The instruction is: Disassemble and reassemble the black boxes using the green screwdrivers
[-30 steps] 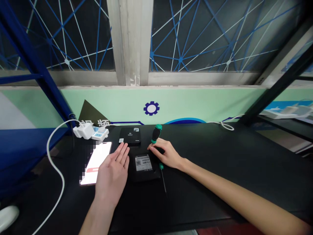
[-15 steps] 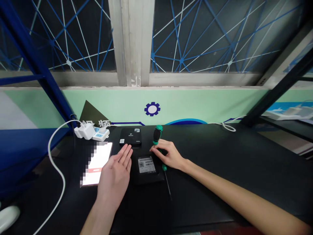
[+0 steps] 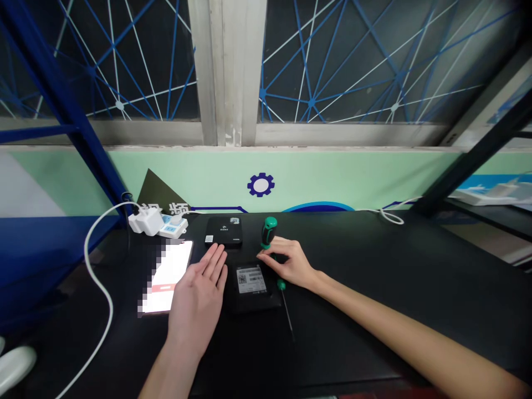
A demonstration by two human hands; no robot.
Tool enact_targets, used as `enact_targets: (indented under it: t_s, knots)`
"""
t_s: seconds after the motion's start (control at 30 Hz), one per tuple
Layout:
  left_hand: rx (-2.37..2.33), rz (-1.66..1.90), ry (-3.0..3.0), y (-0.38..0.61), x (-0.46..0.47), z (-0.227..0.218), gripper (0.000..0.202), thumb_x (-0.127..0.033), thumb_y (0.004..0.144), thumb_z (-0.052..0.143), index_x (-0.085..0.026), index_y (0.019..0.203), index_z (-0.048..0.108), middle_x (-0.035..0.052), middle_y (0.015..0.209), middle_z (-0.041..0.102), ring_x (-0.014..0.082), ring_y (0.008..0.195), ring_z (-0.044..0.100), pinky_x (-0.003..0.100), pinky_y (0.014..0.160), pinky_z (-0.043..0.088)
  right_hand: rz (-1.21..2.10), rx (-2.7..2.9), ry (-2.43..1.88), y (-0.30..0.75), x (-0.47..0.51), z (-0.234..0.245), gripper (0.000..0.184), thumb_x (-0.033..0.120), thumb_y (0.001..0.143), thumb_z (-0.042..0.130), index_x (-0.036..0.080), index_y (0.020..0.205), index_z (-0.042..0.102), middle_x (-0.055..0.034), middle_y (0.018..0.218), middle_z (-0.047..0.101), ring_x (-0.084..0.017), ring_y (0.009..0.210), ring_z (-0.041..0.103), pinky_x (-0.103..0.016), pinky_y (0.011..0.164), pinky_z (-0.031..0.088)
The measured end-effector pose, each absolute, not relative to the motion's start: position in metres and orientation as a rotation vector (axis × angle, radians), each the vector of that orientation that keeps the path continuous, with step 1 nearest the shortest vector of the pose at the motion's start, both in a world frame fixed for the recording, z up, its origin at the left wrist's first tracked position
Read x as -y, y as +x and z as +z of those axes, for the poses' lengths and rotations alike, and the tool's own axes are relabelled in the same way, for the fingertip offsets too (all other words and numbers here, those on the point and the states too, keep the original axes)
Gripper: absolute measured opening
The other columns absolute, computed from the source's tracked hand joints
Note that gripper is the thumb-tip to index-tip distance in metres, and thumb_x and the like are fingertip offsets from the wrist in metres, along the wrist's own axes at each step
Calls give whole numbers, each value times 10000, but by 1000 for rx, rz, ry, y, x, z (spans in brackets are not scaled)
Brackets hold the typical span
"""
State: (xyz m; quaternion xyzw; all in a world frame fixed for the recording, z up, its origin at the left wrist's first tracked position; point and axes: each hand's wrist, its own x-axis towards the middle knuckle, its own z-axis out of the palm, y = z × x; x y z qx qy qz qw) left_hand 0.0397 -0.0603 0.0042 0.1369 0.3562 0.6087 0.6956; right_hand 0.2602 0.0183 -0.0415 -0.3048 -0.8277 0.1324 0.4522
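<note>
My right hand pinches the shaft of an upright screwdriver with a black and green handle; its tip is hidden behind the fingers. Close below that hand lies a second green-handled screwdriver, its thin shaft pointing towards me. A flat black box with a white label rests between my hands. Palm up, fingers stretched out, my left hand holds nothing and stays left of this box. Just beyond its fingertips sits another black box with small stickers.
A phone with a bright screen lies left of my left hand, partly covered by it. Behind it is a white power strip with plugs and a white cable. A white object is at the lower left. The black table meets a green wall.
The screwdriver handle sits slightly lower above my right hand. The whole view has shifted a little; my left hand keeps the same open pose.
</note>
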Motion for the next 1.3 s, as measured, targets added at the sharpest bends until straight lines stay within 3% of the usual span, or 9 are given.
enact_targets:
  t_s: [0.23,0.97,1.3]
  knots:
    - [-774,1305,289,41,60,4,494,-213,962,453,-184,1451,513,76,1458,561,201,1398,451,317,1151,389,400,2009,-739,260,-13,-34,103,261,922,649,197,929,730,-74,846,753,-199,747,686,-324,704,553]
    - [-732,1274,304,42,61,1,492,-218,968,453,-187,1456,507,77,1470,549,214,1397,455,348,1167,379,394,1953,-766,258,-14,-34,206,292,913,676,197,737,723,-68,813,779,-193,706,709,-321,689,571]
    - [-728,1331,306,44,62,2,476,-209,973,424,-178,1437,527,86,1460,558,220,1381,478,342,1133,433,351,1964,-737,257,-14,-37,164,288,910,686,200,776,721,-66,807,773,-191,714,709,-312,671,569]
